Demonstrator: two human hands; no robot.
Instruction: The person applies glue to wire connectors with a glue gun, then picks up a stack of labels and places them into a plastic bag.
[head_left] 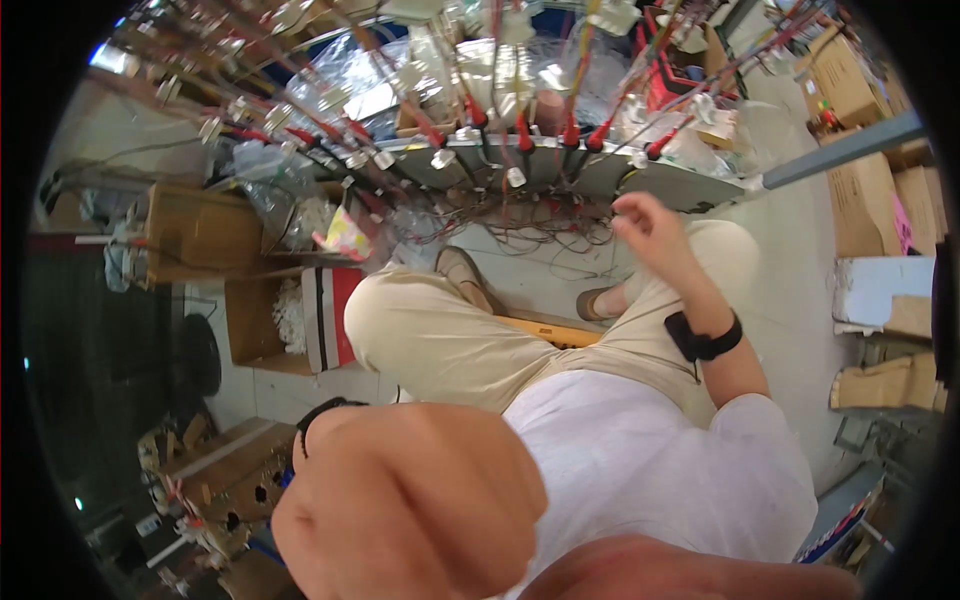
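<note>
Very close to the camera, my left hand (410, 495) fills the lower left, its back and knuckles bent toward me. A dark beaded band is round its wrist, and its fingers are out of sight, so any hold is hidden. My right hand (655, 235) hovers by my right knee with loosely curled, parted fingers and nothing visible between them. It is nearest to the edge of the grey bench (690, 175), just below the hanging leads with red-and-black connectors (597, 138). A black wrist strap (705, 338) sits on my right forearm.
Many wires with white plugs hang across the top. Tangled cables (540, 215) lie under the bench. Cardboard boxes (200, 230) stand at the left, one open box (262, 330) holding white pieces. More cartons (865, 200) and a grey metal bar (845, 152) are at the right.
</note>
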